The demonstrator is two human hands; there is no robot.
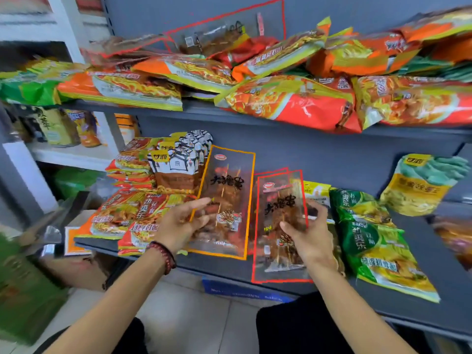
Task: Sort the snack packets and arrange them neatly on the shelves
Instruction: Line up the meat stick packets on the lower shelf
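At the lower shelf (229, 273) my left hand (182, 224), with a bead bracelet on its wrist, holds the left edge of a long clear skewer packet with an orange border (227, 190). My right hand (310, 235) grips a similar packet with a red border (279, 208), thumb on its front and fingers behind; another red-bordered one stands just behind it. Left of them lie orange-red noodle packets (120, 215) and brown-and-white packets (178, 164). To the right lie green packets (370, 241).
The upper shelf (199, 108) carries an untidy heap of orange, red and green packets, with a clear red-bordered packet (229, 31) leaning on the back panel. A yellow-green bag (419, 185) stands at the far right. White shelving (74, 155) stands at the left, a green bag (23, 290) below it.
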